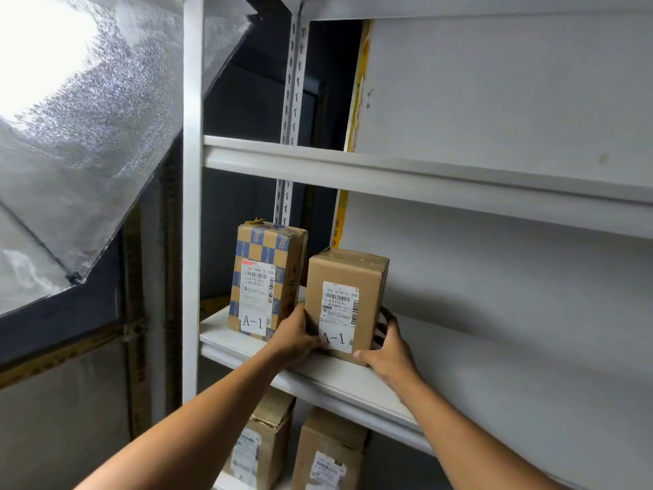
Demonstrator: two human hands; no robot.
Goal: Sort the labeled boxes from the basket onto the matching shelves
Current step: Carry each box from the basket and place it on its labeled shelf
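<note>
On the middle shelf (459,351) stands a plain brown box (344,302) marked A-1, just beside a blue checked box (265,277). Left hand (295,335) and right hand (390,348) hold its sides, fingers (387,318) curled around it.

Shelving unit: a white metal rack (192,206) stood with slotted uprights at the back and flat white boards.
Upper shelf (424,171): a white board ran across the rack, its top face hidden from this low angle.
Middle shelf (494,376): this board carried two cartons at its left end.
Checked box (263,277): it stood upright at the far left of the middle shelf, blue-and-tan pattern, label reading A-1.
Plain brown box (344,302): it stood upright just right of the checked one, near the front lip, label also A-1, a hand on either side.
Lower shelf: two more brown cartons (332,450) stood side by side below, their labels too blurred to read.
</note>
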